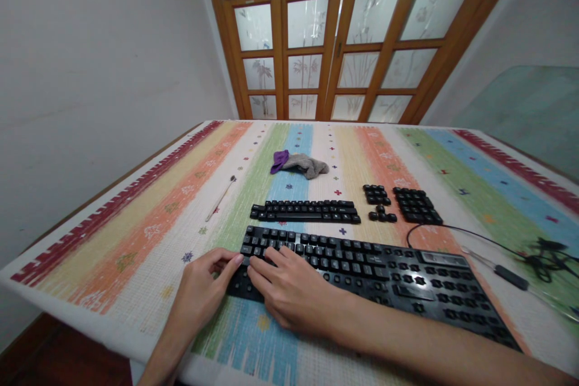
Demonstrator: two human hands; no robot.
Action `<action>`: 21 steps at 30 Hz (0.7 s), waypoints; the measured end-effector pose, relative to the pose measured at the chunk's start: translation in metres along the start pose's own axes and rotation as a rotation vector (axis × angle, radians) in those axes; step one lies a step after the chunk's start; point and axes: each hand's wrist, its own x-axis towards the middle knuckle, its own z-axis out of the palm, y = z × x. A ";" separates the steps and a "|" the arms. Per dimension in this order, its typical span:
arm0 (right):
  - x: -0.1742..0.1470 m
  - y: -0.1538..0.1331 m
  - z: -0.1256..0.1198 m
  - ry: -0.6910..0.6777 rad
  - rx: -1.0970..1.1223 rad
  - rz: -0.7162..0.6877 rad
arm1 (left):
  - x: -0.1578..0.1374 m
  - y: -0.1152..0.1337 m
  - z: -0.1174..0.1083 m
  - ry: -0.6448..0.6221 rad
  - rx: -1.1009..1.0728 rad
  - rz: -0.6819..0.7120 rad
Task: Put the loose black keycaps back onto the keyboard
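A black keyboard lies at an angle in front of me. Keycaps cover its upper left part, while bare switch mounts show on the right side and along the lower rows. My left hand is at the keyboard's left edge, thumb and fingers pinched at a wide black keycap. Over the left part of the keyboard lies my right hand, palm down, fingers stretched out and apart. Its index fingertip is beside that same keycap. The keys under the right hand are hidden.
Removed keycaps stand in rows behind the keyboard, with smaller groups to the right. A thin brush, a grey and purple cloth, a dark-handled tool and a coiled cable lie on the striped tablecloth.
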 end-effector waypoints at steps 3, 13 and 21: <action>0.000 0.001 0.000 -0.007 -0.005 0.001 | 0.000 -0.001 0.001 0.004 0.008 -0.008; 0.004 0.004 0.003 0.017 -0.047 -0.034 | 0.007 -0.008 0.000 -0.068 -0.054 -0.084; 0.005 0.005 0.009 0.060 -0.026 -0.033 | 0.012 -0.010 0.001 -0.087 -0.065 -0.087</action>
